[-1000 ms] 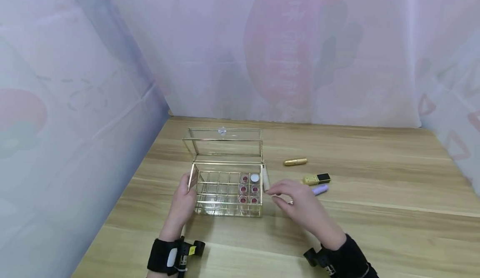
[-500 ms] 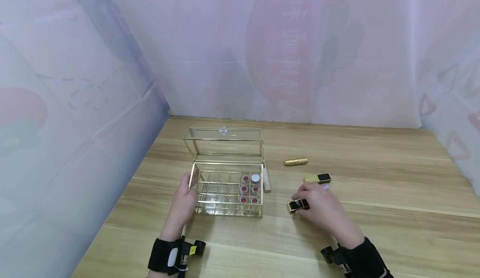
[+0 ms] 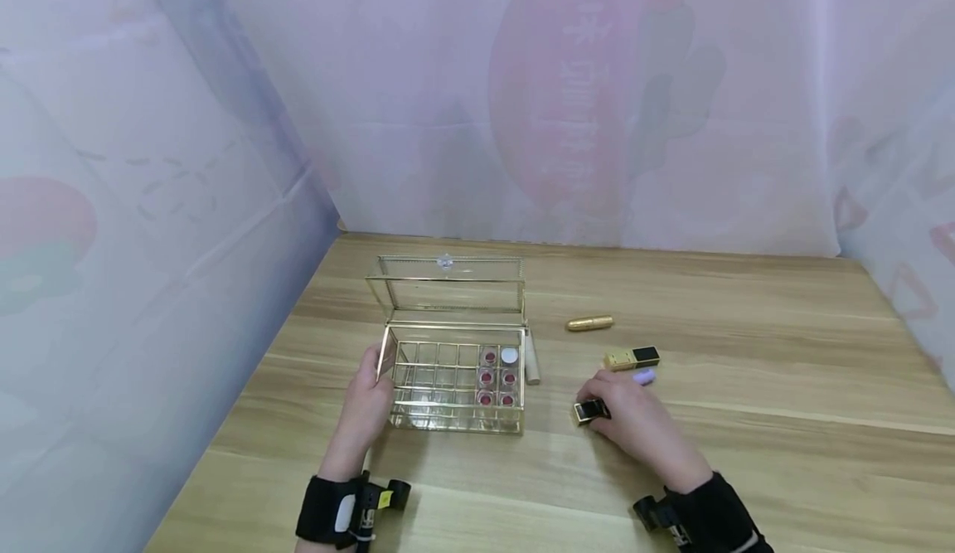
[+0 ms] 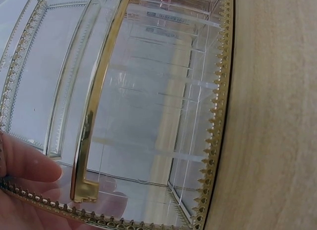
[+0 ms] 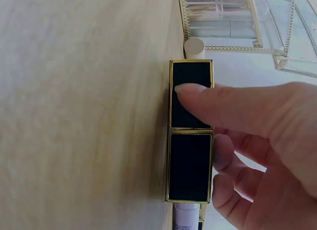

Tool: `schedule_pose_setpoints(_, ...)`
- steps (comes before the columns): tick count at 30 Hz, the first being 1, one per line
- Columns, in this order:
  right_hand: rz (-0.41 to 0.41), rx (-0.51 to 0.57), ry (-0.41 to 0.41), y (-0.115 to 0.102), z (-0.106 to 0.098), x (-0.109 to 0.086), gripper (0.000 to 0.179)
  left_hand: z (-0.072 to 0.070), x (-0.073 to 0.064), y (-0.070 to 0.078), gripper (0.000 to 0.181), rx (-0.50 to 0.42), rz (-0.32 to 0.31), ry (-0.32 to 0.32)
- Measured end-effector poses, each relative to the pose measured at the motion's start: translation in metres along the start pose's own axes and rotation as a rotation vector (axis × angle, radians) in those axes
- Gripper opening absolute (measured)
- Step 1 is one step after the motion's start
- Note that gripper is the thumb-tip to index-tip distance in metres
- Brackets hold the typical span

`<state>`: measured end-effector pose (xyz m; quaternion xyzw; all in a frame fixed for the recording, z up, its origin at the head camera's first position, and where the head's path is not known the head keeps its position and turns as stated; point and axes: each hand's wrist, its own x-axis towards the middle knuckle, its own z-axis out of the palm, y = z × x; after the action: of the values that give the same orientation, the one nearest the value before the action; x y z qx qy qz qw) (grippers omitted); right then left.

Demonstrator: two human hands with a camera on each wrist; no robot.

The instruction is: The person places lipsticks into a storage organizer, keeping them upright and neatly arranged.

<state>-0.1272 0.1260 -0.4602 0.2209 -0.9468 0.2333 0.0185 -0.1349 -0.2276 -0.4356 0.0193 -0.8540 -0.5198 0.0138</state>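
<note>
A clear glass box [image 3: 455, 417] with gold edging stands with its lid [image 3: 448, 292] raised. Several lipsticks [image 3: 487, 378] stand in its right-hand compartments, one with a white top [image 3: 509, 356]. My left hand [image 3: 364, 400] holds the box's left side; in the left wrist view some of its fingers [image 4: 111, 198] show through the glass. Right of the box, my right hand [image 3: 634, 416] pinches a black lipstick [image 5: 190, 165] with gold edges, low at the tabletop. The thumb [image 5: 198, 99] lies across its upper black face, with fingertips on the side.
A pale tube [image 3: 532, 358] lies against the box's right side. Beyond my right hand are a gold lipstick [image 3: 589, 323], a gold-and-black lipstick [image 3: 632, 359] and a lilac tube [image 3: 644, 377], partly hidden. Printed fabric [image 3: 418, 122] borders the wooden table [image 3: 746, 329].
My right hand has moved right, from beside the pale tube at the box to the black lipstick, which it now pinches. The left hand stays on the box.
</note>
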Motion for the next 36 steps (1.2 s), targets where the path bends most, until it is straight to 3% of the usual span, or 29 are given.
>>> schedule_pose_setpoints(9, -0.009, 0.078, 0.058, 0.006, -0.006, 0.0, 0.031, 0.0, 0.0, 0.001, 0.048, 0.01, 0.009, 0.009)
schedule_pose_setpoints(20, 0.012, 0.121, 0.162, -0.005, -0.023, 0.0, 0.032, 0.0, 0.0, -0.001, 0.049, 0.032, 0.002, 0.013)
schedule_pose_setpoints(29, -0.184, 0.147, 0.302, -0.007, -0.026, 0.005, 0.051, 0.0, -0.001, -0.001, 0.049, 0.037, -0.012, 0.012)
schedule_pose_setpoints(36, -0.218, 0.194, 0.404, -0.015, -0.031, 0.011, 0.038, 0.0, -0.001, 0.0, 0.048, 0.03, -0.019, 0.005)
